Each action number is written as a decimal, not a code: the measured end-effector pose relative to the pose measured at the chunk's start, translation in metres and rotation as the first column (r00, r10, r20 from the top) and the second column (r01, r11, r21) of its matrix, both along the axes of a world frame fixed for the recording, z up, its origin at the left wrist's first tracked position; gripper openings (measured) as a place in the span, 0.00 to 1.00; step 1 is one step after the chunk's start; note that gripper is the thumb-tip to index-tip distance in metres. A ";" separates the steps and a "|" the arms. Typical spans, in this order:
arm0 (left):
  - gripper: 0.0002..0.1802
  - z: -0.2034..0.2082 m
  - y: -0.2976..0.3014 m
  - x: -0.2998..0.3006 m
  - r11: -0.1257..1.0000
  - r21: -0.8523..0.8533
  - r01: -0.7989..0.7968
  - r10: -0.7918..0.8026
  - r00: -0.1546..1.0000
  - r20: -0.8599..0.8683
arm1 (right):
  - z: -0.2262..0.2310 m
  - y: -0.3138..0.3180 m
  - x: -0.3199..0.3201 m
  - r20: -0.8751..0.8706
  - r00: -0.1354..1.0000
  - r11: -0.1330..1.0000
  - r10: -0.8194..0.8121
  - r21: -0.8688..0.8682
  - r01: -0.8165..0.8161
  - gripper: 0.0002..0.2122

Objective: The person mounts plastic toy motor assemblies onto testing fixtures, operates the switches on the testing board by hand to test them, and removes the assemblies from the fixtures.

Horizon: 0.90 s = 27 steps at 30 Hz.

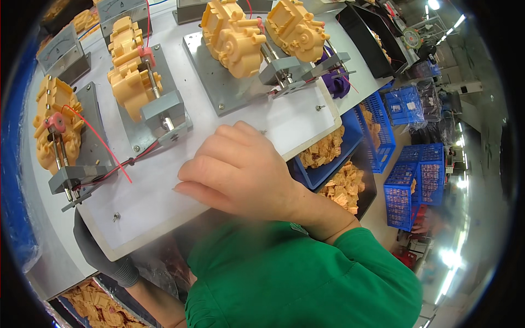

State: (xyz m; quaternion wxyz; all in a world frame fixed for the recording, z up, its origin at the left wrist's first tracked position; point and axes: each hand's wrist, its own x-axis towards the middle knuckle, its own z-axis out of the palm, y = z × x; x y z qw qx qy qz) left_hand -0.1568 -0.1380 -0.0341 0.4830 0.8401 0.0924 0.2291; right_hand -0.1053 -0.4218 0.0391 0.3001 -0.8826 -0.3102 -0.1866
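My right hand [235,169] is bare and hovers over or rests on the white board [158,210], fingers curled and thumb near the index finger. Its palm side is hidden, so anything inside it does not show. My left hand [98,251], in a dark grey glove, is at the board's lower left edge; its fingers are out of sight. Beyond the hands, yellow plastic housings [232,41] sit on grey metal fixtures [164,106] with rods and pink clips. One housing [52,126] stands at far left, with a red wire [98,136] beside it.
Analog panel meters [63,49] stand behind the fixtures. Purple material [336,82] lies at the right end. Blue bins [328,172] of yellow parts [322,147] are below the table's right edge; blue crates [413,183] stand farther off. More yellow parts [98,306] lie at lower left.
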 end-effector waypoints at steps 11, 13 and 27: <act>0.25 -0.001 0.002 -0.001 0.994 0.108 0.009 -0.012 1.000 0.029 | 0.000 0.001 -0.002 0.011 1.000 1.000 -0.001 0.005 0.001 0.11; 0.25 0.000 0.001 0.000 0.996 0.093 0.011 -0.014 0.999 0.031 | -0.002 0.001 -0.002 0.042 0.999 1.000 -0.014 0.015 0.014 0.11; 0.28 -0.001 0.006 -0.003 0.991 0.132 0.020 -0.016 1.000 -0.027 | -0.002 0.002 -0.001 0.070 0.998 0.999 -0.009 0.040 0.006 0.10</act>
